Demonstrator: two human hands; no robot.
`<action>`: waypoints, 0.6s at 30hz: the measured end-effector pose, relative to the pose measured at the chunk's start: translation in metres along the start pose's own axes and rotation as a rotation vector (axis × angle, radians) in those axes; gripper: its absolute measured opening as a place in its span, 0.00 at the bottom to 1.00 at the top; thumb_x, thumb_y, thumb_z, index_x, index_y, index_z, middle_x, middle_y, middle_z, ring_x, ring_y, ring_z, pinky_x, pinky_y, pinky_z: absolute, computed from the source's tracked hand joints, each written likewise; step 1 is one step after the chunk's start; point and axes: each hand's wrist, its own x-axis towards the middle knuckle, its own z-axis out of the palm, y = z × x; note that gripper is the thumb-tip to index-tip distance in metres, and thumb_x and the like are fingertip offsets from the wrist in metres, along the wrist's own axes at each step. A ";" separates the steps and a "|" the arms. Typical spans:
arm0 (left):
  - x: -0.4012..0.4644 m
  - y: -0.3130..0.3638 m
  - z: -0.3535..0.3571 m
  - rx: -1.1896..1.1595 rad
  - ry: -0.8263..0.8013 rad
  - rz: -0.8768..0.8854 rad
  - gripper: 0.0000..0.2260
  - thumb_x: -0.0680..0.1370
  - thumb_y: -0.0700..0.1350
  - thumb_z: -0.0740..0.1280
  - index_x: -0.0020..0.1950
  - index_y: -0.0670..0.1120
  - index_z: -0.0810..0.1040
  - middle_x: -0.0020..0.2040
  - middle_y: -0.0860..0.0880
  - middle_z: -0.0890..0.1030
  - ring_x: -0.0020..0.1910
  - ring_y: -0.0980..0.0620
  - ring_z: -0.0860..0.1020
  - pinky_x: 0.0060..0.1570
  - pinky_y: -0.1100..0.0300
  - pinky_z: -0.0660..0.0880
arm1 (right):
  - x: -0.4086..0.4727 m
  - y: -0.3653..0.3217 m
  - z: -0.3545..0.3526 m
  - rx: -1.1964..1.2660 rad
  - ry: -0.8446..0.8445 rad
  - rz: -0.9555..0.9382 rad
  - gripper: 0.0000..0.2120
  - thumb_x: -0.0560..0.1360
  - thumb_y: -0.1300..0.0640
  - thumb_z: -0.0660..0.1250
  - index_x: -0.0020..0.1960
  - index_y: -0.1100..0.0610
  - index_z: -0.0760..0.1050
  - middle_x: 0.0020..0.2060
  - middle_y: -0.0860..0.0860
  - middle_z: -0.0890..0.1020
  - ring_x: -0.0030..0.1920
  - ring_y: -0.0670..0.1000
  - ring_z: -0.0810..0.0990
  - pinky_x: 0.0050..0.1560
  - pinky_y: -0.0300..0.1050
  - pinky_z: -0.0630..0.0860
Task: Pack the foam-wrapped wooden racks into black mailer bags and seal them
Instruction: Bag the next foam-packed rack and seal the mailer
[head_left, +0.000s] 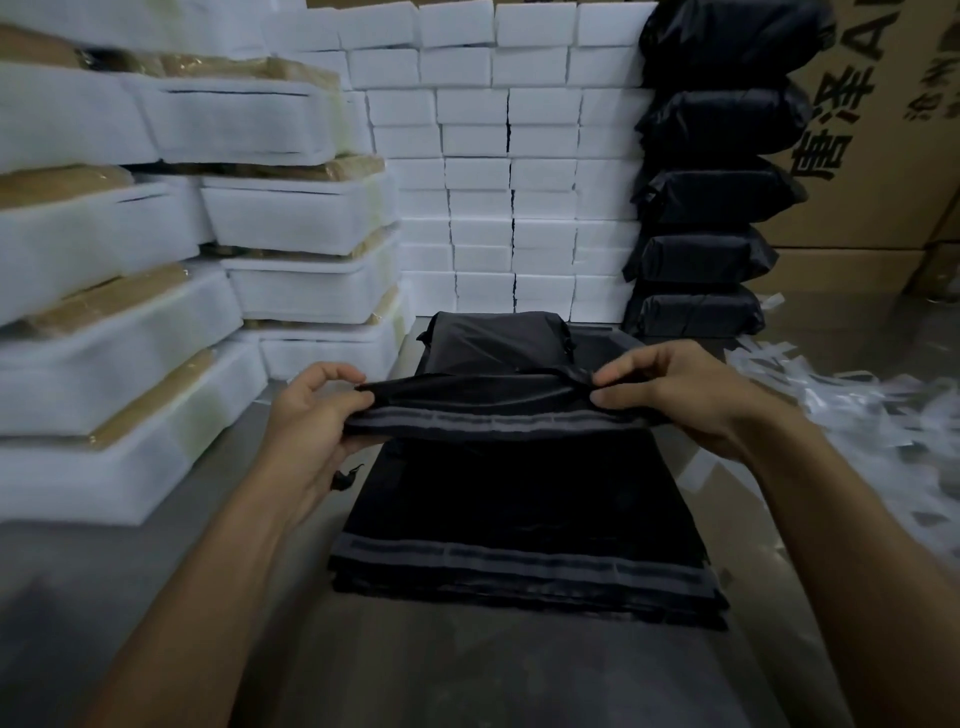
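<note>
A filled black mailer bag lies on the table in front of me, its open flap with the grey adhesive strip lifted toward me. My left hand pinches the flap's left end and my right hand pinches its right end. Below the flap lies a flat stack of empty black mailer bags. Foam-wrapped wooden racks are piled at the left.
A wall of white foam blocks stands at the back. Several sealed black parcels are stacked at the back right beside cardboard boxes. Peeled white strip liners litter the table at the right.
</note>
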 end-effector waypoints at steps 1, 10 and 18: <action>0.000 0.000 0.000 -0.012 -0.005 0.011 0.12 0.78 0.30 0.64 0.42 0.46 0.76 0.34 0.46 0.84 0.35 0.48 0.84 0.34 0.57 0.81 | 0.001 0.002 0.000 0.030 -0.019 0.011 0.10 0.69 0.67 0.76 0.49 0.60 0.84 0.44 0.59 0.86 0.43 0.53 0.86 0.45 0.40 0.83; -0.001 -0.004 0.003 -0.160 -0.020 -0.015 0.10 0.81 0.33 0.59 0.49 0.41 0.79 0.37 0.45 0.85 0.38 0.46 0.85 0.33 0.57 0.81 | -0.009 0.018 0.016 0.265 0.236 -0.047 0.06 0.81 0.63 0.65 0.53 0.57 0.80 0.34 0.49 0.84 0.31 0.45 0.82 0.32 0.35 0.77; -0.004 -0.006 0.002 -0.243 -0.040 -0.013 0.11 0.80 0.34 0.59 0.48 0.42 0.81 0.37 0.45 0.85 0.39 0.47 0.85 0.36 0.55 0.81 | -0.020 0.029 0.034 0.584 0.381 0.056 0.05 0.80 0.62 0.67 0.52 0.59 0.82 0.41 0.50 0.87 0.39 0.48 0.85 0.38 0.39 0.80</action>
